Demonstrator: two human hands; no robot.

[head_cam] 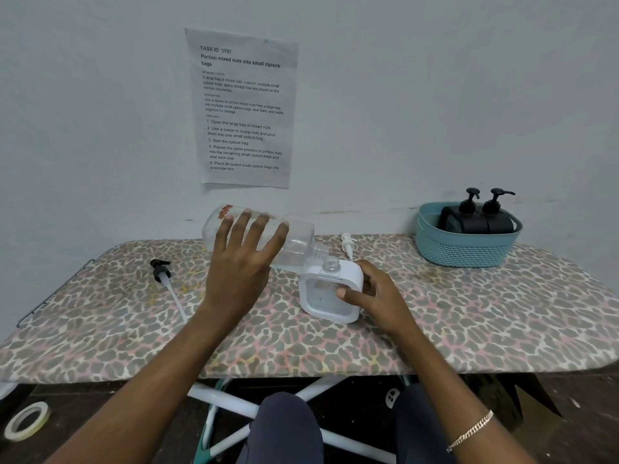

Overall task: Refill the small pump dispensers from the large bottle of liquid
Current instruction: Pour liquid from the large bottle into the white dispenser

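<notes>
My left hand [243,262] grips a large clear bottle [298,244], tipped on its side with its open neck pointing right and down, next to the mouth of a small white dispenser [330,294]. The dispenser's clear threaded opening sits just under the bottle's neck, and its pump is off. My right hand [375,294] holds the dispenser's right side, thumb on its clear front. A white pump head [347,244] lies behind the dispenser. A black pump head with a long white tube [167,283] lies to the left.
A teal basket [465,246] at the back right holds two black pump dispensers [477,217]. All stand on an ironing board with a leopard-print cover [469,323] against a wall with a taped paper sheet [243,108]. A tape roll [26,420] lies on the floor.
</notes>
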